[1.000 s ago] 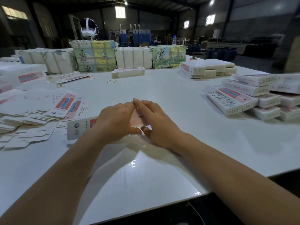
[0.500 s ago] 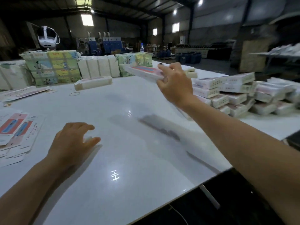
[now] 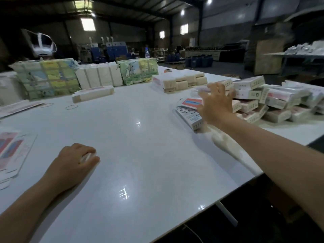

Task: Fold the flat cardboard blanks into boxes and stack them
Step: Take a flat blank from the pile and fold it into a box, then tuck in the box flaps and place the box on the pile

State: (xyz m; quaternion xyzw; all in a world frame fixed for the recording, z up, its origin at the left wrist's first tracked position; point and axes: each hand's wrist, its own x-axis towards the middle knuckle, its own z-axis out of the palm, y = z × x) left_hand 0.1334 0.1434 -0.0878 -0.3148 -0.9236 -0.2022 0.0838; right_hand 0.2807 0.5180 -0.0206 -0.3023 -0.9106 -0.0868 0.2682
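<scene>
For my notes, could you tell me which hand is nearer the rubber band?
Left. The left hand rests well below the rubber band; the right hand reaches far right.

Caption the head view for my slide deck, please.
Right hand sets a box on the pile; left hand rests on the table.

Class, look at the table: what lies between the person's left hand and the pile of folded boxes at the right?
In the head view, only bare white table lies between the left hand and the pile of folded boxes, where the right hand reaches.
</scene>
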